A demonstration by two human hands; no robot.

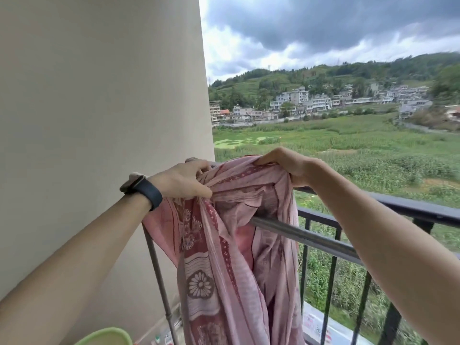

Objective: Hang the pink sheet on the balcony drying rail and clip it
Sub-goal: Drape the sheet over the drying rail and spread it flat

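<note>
Bunched pink sheet [224, 257] hangs over the drying rail [306, 237] at its wall end, no clip seen, so uneven weight or wind could drag it off. Left hand [184, 180] grip pinches a fold; right hand [286, 163] grip clutches the top.

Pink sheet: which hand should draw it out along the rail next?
Right. The right hand grips the bunched pink sheet on the side where bare drying rail runs on; the left hand pinches it beside the wall, so it probably serves better as anchor.
</note>
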